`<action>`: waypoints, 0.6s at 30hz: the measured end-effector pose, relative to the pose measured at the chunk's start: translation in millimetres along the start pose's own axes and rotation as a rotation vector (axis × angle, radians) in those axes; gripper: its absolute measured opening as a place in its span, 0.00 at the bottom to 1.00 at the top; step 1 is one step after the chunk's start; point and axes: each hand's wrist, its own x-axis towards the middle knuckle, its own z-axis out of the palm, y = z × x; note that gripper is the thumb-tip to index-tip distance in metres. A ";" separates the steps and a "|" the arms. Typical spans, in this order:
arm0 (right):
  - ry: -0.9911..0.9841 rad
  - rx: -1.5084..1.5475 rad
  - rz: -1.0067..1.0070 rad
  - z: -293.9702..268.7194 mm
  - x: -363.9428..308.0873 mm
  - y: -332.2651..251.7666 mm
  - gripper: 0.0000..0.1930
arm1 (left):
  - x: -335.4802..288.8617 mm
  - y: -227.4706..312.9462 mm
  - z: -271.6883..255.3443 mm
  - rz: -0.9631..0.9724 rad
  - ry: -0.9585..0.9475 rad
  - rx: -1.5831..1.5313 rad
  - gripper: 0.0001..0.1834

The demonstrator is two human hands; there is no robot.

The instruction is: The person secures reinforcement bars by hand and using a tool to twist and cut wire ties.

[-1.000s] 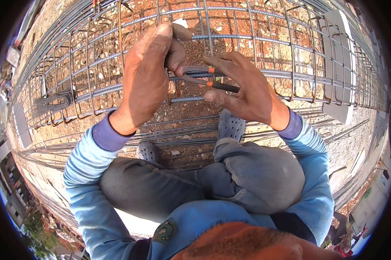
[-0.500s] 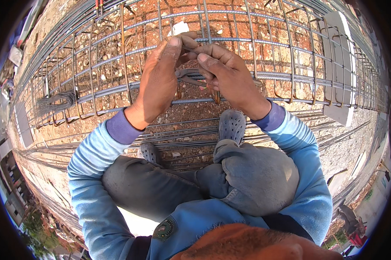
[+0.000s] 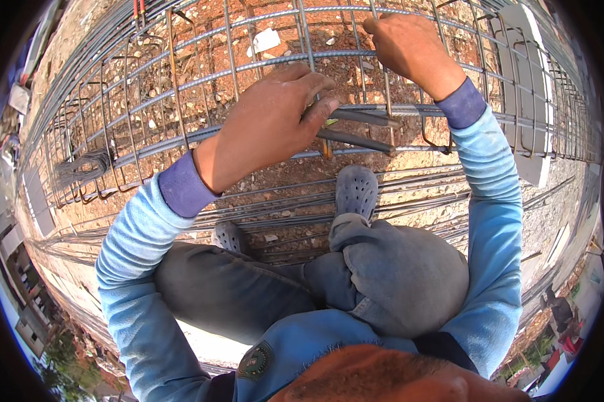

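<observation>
My left hand [image 3: 275,120] is closed around the head end of a pair of pincers [image 3: 362,142], whose two dark handles stick out to the right over the near bars of a rebar cage [image 3: 215,79]. Farther off and to the right, my right hand [image 3: 409,50] is closed, its fingertips down by an upright stirrup bar and a far lengthwise bar. What those fingers pinch, if anything, is hidden. Long ribbed bars and bent stirrups make up the cage, which runs across in front of me.
A looped bundle of tie wire [image 3: 84,167] hangs on the cage at the left. A pale board [image 3: 526,100] stands at the right end. Loose rods [image 3: 282,204] lie between the cage and my clogs [image 3: 357,191]. Red handles [image 3: 139,10] show at the far left.
My hands were together over the cage with thin wire between their fingers. Now the right has moved away to the far right, and the left has shifted slightly nearer with the pincers.
</observation>
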 end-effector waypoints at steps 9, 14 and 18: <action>-0.391 0.362 0.102 -14.2 29.0 -7.0 0.10 | 73.9 -2.0 55.8 -0.334 -0.197 0.193 0.25; -0.254 0.380 0.012 -6.8 24.4 -5.7 0.08 | 89.7 -15.9 62.3 -0.366 -0.082 0.222 0.21; 0.030 0.615 -0.147 24.6 12.4 14.1 0.06 | 86.8 -1.4 29.7 -0.413 -0.274 0.004 0.17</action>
